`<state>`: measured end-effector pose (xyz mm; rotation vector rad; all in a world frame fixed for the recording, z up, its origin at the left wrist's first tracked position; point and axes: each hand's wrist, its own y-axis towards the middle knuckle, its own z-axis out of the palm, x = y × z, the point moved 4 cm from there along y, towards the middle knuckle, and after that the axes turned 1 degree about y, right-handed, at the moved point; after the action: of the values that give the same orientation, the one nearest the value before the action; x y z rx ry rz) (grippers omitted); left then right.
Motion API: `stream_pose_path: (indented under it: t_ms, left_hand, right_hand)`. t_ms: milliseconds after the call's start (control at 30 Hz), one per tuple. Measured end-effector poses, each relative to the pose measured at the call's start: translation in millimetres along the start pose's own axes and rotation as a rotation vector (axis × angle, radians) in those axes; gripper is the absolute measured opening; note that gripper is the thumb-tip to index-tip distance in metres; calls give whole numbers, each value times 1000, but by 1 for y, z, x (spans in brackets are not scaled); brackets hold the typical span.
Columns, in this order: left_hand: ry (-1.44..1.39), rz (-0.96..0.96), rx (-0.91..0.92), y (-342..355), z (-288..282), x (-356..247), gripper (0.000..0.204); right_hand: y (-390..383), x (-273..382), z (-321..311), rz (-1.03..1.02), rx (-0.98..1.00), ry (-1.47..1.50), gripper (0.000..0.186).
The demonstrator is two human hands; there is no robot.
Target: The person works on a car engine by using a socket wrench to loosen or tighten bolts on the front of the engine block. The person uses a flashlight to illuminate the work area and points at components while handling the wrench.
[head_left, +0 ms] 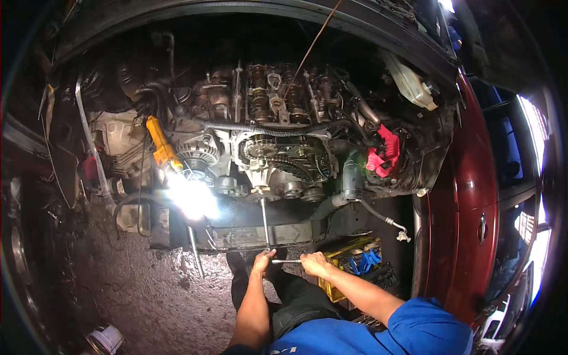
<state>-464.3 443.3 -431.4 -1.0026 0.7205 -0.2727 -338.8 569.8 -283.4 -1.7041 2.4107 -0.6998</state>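
Observation:
A long metal extension bar (265, 222) runs from the lower front of the opened engine toward me. Its far end meets the engine below the exposed timing chain (293, 168). My left hand (263, 261) is closed round the near end of this bar, where a ratchet handle (286, 261) joins it crosswise. Out to the right, my right hand (315, 264) grips the other end of that handle. Fingers cover the joint between bar and handle. Whatever the bar's far tip sits on is too small to make out.
A lit work lamp with a yellow body (161, 142) glares at the engine's left. Right of the engine are a red plastic part (386, 152) and a loose hose (376, 212). A yellow tool crate (335, 290) stands by my legs, a red car (473, 201) farther right.

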Motion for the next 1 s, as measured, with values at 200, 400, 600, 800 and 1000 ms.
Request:
stream_pose_path:
  t_ms: [200, 400, 600, 800, 1000]
  left_hand:
    - [-125, -35, 33, 13, -9, -11, 64]
    - [-270, 14, 147, 8, 9, -17, 49]
    - [-52, -8, 105, 17, 13, -24, 47]
    - [32, -48, 19, 21, 9, -22, 52]
    - [83, 66, -64, 32, 2, -14, 41]
  right_hand:
    - [12, 19, -5, 137, 9, -63, 12]
    - [17, 7, -3, 331, 193, -64, 18]
    - [18, 4, -9, 337, 311, -60, 22]
    - [21, 1, -5, 275, 393, -38, 23]
    - [20, -11, -1, 234, 295, 24, 23]
